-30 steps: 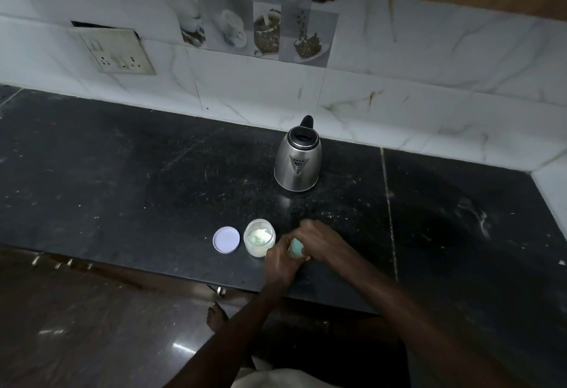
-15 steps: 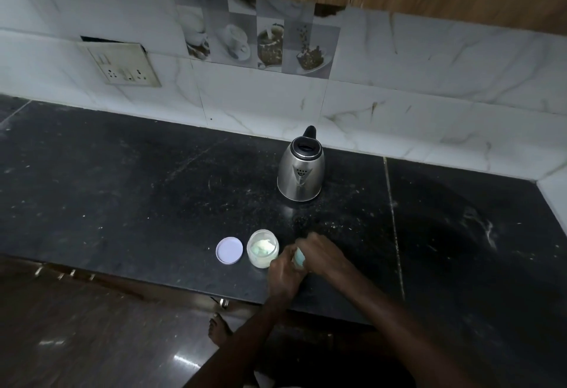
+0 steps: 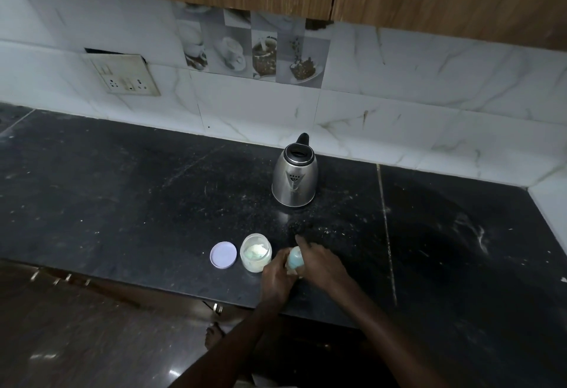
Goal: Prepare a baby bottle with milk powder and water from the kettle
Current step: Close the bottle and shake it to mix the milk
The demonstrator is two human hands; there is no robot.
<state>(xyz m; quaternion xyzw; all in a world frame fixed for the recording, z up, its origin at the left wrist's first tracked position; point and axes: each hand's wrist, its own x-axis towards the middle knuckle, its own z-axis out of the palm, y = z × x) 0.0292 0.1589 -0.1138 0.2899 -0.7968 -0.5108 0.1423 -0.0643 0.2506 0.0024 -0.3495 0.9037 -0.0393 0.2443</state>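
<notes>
Right hand [image 3: 322, 268] shifted on bottle [image 3: 296, 260] (teal top showing).

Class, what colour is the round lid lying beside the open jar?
Pale lilac; the lid shows best in the head view.

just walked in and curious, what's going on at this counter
A person at the counter holds a small bottle with both hands: the left hand grips its body, the right hand is round its teal top. Left of it stands an open jar of powder, its lid lying flat beside it. The kettle stands behind, untouched.
</notes>
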